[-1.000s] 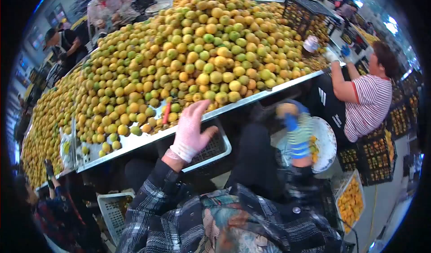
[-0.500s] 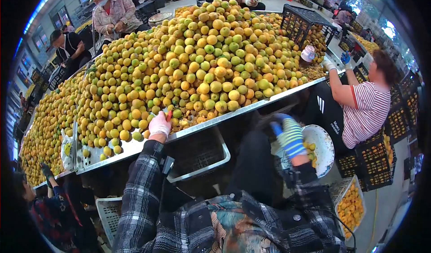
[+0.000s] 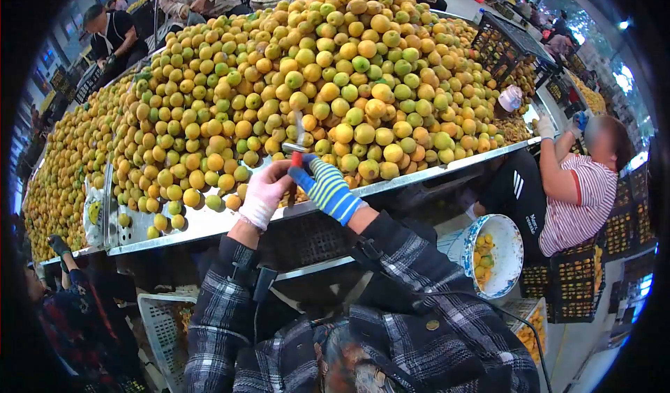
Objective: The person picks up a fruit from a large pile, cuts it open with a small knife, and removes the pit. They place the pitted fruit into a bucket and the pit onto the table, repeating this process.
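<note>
A large heap of yellow-green fruit (image 3: 314,79) covers the metal table (image 3: 412,179). At the table's near edge my left hand (image 3: 264,192), in a pale pink glove, is closed on a small tool (image 3: 296,157) with a red handle and a metal end. My right hand (image 3: 326,187), in a blue and yellow-green striped glove, is closed right beside it, fingers at the red handle. Whether a fruit lies between the hands is hidden.
A white basin (image 3: 506,257) with some fruit stands right of my knees. A white crate (image 3: 157,330) is at lower left, an orange-filled crate (image 3: 534,330) at lower right. A co-worker in a striped shirt (image 3: 576,194) sits at right; others sit around the table.
My right hand has moved from near the basin up and left to meet my left hand. The view has shifted, and the metal end of the tool now shows.
</note>
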### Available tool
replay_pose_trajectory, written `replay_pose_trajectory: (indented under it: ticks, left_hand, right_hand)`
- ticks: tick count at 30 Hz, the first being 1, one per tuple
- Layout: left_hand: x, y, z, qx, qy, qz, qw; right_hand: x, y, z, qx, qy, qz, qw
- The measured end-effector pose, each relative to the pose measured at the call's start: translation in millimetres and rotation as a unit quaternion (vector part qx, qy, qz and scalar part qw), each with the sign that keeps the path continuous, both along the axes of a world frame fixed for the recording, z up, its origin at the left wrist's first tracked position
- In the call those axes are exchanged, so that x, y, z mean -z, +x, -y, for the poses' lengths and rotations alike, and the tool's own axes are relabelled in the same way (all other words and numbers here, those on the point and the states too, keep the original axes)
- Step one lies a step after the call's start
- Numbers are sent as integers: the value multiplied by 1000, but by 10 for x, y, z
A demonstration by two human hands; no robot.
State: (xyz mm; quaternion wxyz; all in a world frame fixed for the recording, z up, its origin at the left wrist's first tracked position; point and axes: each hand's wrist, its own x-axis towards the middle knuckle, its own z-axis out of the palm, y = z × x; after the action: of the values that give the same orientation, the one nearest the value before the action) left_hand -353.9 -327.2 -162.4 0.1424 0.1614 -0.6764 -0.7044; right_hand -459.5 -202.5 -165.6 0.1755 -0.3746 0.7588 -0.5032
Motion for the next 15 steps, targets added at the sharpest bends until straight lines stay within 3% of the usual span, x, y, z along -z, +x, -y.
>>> replay_pose_trajectory:
  ticks: [1, 2, 3, 5, 6, 7, 9, 10, 13, 15]
  left_hand:
    - [29, -51, -26, 15, -23, 0, 1000]
    - [120, -129, -21, 23, -37, -26, 999]
    - [152, -147, 52, 21, -33, -24, 999]
    - [104, -153, 227, -3, -269, 56, 962]
    - [187, -169, 310, -64, -413, 63, 906]
    - [219, -182, 365, -77, -474, 101, 871]
    - [456, -233, 471, -30, -554, 176, 813]
    - [440, -256, 451, -27, -553, 179, 813]
    - [399, -395, 346, 22, -584, 218, 782]
    - [379, -501, 317, 27, -599, 254, 759]
  right_hand:
    - [10, -45, 53, -10, 40, 16, 999]
    - [152, -73, 126, -5, -64, 68, 996]
    - [230, -108, 136, -7, -60, 71, 996]
    - [207, -193, 130, 30, -211, 128, 969]
    - [269, -295, 161, 72, -278, 181, 941]
    - [131, -382, 26, 83, -213, 235, 945]
    - [149, -502, -11, 118, -236, 208, 942]
    - [144, -558, -2, 117, -222, 162, 954]
    - [177, -587, -88, 128, -205, 260, 935]
    - [267, -606, -72, 130, -177, 241, 945]
